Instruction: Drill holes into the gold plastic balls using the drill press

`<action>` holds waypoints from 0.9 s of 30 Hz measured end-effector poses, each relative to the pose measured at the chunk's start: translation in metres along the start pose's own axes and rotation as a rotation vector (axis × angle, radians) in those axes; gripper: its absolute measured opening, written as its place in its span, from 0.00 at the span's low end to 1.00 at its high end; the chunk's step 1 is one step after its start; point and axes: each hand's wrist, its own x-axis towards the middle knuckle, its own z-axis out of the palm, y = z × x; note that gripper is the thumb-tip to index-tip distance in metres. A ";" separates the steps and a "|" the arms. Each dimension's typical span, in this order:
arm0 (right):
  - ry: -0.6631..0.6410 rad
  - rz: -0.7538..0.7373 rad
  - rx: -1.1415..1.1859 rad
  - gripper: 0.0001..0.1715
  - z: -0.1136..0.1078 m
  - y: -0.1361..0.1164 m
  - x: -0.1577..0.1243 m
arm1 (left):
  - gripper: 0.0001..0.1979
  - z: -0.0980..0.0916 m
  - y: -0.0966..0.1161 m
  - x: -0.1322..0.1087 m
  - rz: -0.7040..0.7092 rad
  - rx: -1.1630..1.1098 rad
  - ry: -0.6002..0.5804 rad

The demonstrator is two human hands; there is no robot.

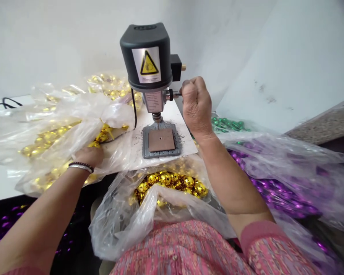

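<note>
A small black bench drill press stands on a white table, its drill bit above a grey base plate with a brown pad. My right hand is closed in a fist round the drill's side lever. My left hand, with bracelets on the wrist, reaches into a clear plastic bag of gold beads at the left; its fingers are hidden among the beads and plastic.
A second open bag of gold beads lies on my lap. Purple beads in plastic lie at the right, green beads behind my right hand. A black cable lies at the far left. White walls stand close behind.
</note>
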 end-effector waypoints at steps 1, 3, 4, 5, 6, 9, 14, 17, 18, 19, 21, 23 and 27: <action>0.005 0.000 0.003 0.28 0.000 0.000 -0.001 | 0.17 -0.002 0.007 -0.004 -0.080 0.100 -0.028; 0.013 -0.007 0.010 0.27 0.001 0.000 -0.002 | 0.10 -0.009 0.028 -0.013 -0.168 0.270 -0.056; 0.013 -0.011 0.012 0.27 0.001 0.000 -0.003 | 0.11 -0.012 0.041 -0.018 -0.144 0.293 -0.036; 0.013 -0.014 0.013 0.27 0.001 0.000 -0.003 | 0.16 -0.015 0.054 -0.022 -0.081 0.268 0.022; 0.014 -0.016 0.012 0.27 0.001 0.001 -0.003 | 0.23 -0.016 0.068 -0.025 -0.009 0.195 0.088; 0.028 -0.021 0.004 0.26 0.001 0.004 -0.004 | 0.34 -0.008 0.103 -0.030 0.121 -0.279 -0.022; 0.004 0.010 0.029 0.23 -0.002 0.004 -0.003 | 0.35 0.035 0.129 -0.021 0.001 -1.036 -0.425; -0.012 0.039 0.047 0.21 -0.003 0.000 -0.003 | 0.34 0.054 0.133 -0.013 -0.139 -1.231 -0.472; -0.013 0.046 0.049 0.20 -0.003 -0.002 -0.003 | 0.35 0.057 0.134 -0.011 -0.155 -1.248 -0.470; -0.012 0.051 0.051 0.19 -0.003 -0.003 -0.003 | 0.35 0.059 0.135 -0.009 -0.149 -1.236 -0.456; -0.009 0.054 0.050 0.19 -0.003 -0.003 -0.003 | 0.36 0.062 0.136 -0.006 -0.070 -1.147 -0.387; -0.011 0.045 0.041 0.20 -0.004 -0.002 -0.004 | 0.36 0.066 0.137 -0.003 0.042 -0.998 -0.288; -0.031 0.010 0.025 0.22 -0.004 0.004 -0.005 | 0.34 0.078 0.137 -0.001 0.191 -0.528 -0.024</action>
